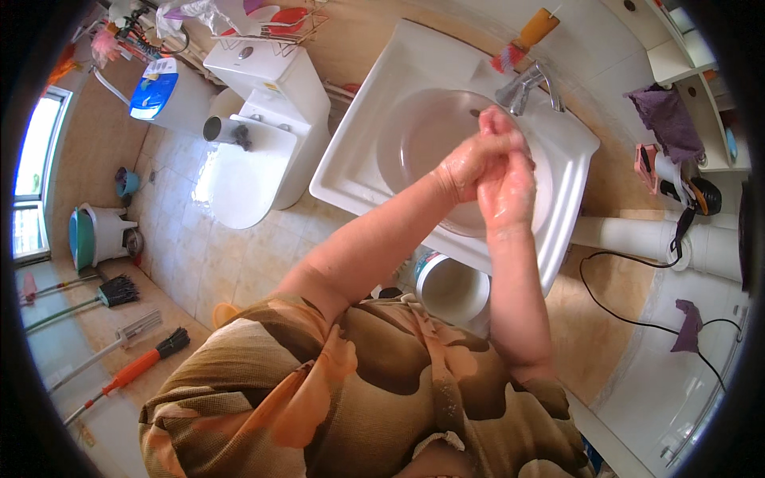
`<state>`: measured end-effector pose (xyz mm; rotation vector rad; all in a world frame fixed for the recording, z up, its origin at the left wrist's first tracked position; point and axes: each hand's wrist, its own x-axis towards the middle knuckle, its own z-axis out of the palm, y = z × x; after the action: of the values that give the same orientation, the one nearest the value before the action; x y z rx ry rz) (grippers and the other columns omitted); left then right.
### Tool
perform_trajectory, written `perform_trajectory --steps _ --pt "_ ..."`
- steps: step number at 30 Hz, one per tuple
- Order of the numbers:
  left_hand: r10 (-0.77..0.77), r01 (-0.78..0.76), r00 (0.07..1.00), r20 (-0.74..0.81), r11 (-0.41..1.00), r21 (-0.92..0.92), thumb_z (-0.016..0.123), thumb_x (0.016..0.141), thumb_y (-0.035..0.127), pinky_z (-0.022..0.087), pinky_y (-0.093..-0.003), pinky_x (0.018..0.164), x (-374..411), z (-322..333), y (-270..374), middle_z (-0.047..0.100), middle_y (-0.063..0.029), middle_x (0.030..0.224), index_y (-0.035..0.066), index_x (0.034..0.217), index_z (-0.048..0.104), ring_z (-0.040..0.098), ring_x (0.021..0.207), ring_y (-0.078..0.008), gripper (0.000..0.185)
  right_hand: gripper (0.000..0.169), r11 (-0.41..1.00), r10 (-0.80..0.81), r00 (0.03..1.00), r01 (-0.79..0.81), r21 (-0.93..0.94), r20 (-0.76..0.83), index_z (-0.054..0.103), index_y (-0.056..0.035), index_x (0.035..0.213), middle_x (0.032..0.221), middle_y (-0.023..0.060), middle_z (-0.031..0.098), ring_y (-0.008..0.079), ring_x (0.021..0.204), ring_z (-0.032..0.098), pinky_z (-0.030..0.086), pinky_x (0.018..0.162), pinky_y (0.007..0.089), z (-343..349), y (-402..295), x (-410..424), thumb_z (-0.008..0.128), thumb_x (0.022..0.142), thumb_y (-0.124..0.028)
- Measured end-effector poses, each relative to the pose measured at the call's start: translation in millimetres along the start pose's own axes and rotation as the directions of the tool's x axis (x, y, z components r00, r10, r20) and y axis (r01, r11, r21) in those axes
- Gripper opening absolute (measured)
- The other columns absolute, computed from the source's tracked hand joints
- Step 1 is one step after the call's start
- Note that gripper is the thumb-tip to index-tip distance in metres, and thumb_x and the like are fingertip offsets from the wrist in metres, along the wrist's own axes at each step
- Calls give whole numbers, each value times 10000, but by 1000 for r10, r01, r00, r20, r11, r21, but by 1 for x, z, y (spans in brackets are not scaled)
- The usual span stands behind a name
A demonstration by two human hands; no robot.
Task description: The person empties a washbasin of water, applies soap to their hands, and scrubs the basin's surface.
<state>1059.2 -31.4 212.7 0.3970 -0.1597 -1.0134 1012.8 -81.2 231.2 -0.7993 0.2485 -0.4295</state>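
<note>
My left hand (469, 170) lies across my right hand (511, 194), and the two press together. Both look wet and shiny, perhaps with lather. The right palm faces up; some fingers overlap and are blurred. No object shows between them. Both hands are over the round basin of a white ceramic washbasin (346, 173), nearer its right side. Just beyond the fingertips stands a chrome faucet (520, 89); no stream of water from it can be made out. Beneath the basin's front edge sits a white plastic bucket (451, 290), partly hidden by my right forearm.
Left of the washbasin is a white toilet (254, 173) with a grey cylinder (221, 129) on its closed lid. A brush with an orange handle (538, 27) stands behind the faucet. A purple cloth (666, 119) hangs at right, above a black cable (615, 319). Several brooms (119, 293) line the left wall.
</note>
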Motion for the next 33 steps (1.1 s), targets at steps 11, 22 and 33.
perform_trajectory --steps 11,22,33 --pt "367 -108 869 -331 795 597 436 918 320 438 -330 770 17 4 -28 566 -81 851 24 952 536 537 823 -201 315 272 93 -468 791 487 -868 393 567 -20 1066 1021 93 615 256 960 584 463 840 320 -46 -4 26 563 802 -84" --pt "237 -147 928 -289 942 300 613 799 241 377 -299 859 -3 30 -42 518 -64 1013 26 1144 479 494 940 -192 428 236 482 -404 900 361 -798 163 606 -2 1002 601 -19 472 115 521 462 423 510 270 -43 -11 54 528 866 -178" --pt "55 -44 976 -211 997 57 558 801 204 456 -376 796 13 0 -9 550 -99 1007 47 1120 481 545 879 -221 364 178 963 103 977 -144 226 186 585 29 979 1019 149 609 227 964 578 452 866 296 -47 31 25 474 845 -12"
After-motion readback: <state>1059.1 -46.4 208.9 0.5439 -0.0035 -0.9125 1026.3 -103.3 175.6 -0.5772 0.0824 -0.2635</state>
